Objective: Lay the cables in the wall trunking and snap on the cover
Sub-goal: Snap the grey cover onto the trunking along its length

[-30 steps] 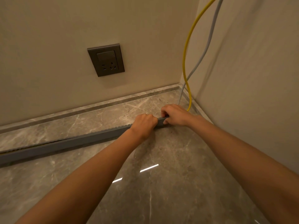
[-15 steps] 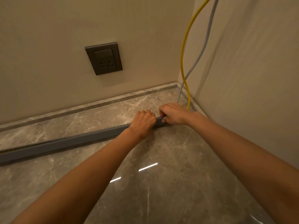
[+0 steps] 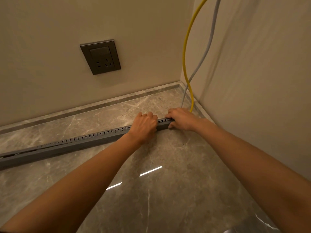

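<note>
A long grey slotted trunking (image 3: 70, 145) lies on the marble floor, running from the left edge towards the corner. My left hand (image 3: 144, 125) is closed over the trunking near its right end. My right hand (image 3: 180, 119) grips the very end of it, fingers on top and thumb on the near side. A yellow cable (image 3: 186, 52) and a grey cable (image 3: 207, 46) hang down along the corner and reach the floor just behind my right hand; their ends are hidden by it.
A dark wall socket (image 3: 100, 56) sits on the back wall above the floor. A stone skirting strip (image 3: 87, 107) runs along that wall. The right wall (image 3: 260, 81) stands close beside my right arm.
The trunking has tilted so its slotted top side faces up and shows more plainly. Both hands stay at its right end.
</note>
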